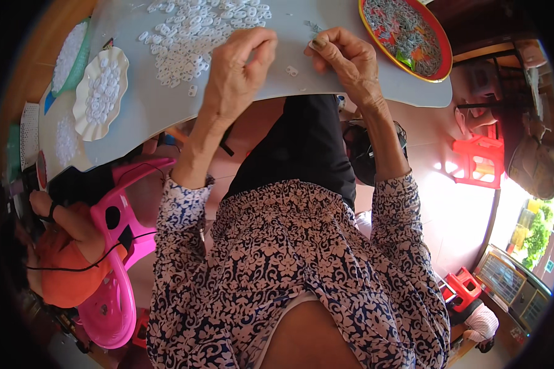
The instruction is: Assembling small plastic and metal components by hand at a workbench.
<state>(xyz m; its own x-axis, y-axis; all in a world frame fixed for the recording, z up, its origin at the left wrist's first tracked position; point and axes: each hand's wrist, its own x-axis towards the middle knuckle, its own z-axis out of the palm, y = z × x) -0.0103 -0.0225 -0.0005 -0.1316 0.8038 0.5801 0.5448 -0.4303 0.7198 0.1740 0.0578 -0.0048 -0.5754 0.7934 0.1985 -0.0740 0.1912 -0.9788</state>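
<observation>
- Left hand (237,74) is seen over the grey desk (326,80), fingers curled, thumb and fingertips pinched together; what is held, if anything, cannot be told, too small or hidden.
- Right hand (345,58) is seen just beside it, fingers bent, thumb and forefinger pinched near a tiny grey piece (314,27) on the desk; whether it is gripped cannot be told.
- One white clip (292,71) lies flat on the desk between the two hands, touching neither, a little nearer the right hand.
- Clip is small, white, roughly oblong; long axis seems to run slantwise, but it is too small to be sure.
- White pile (197,31) of like clips is spread on the desk just beyond and left of the left hand; loose, flat, no common direction.
- Stray clip (192,90) lies apart at the pile's near edge, left of the left wrist.
- White scalloped dish (87,117) filled with white clips is set well left of the hands.
- Green tray (83,52) with white pieces is seen beside the dish, farther left.
- Red tray (440,58) with yellow rim, full of grey pieces, is set to the right, beyond the right hand.
- Pink chair (114,270) and another person in orange (68,258) are seen low left, below desk level.
</observation>
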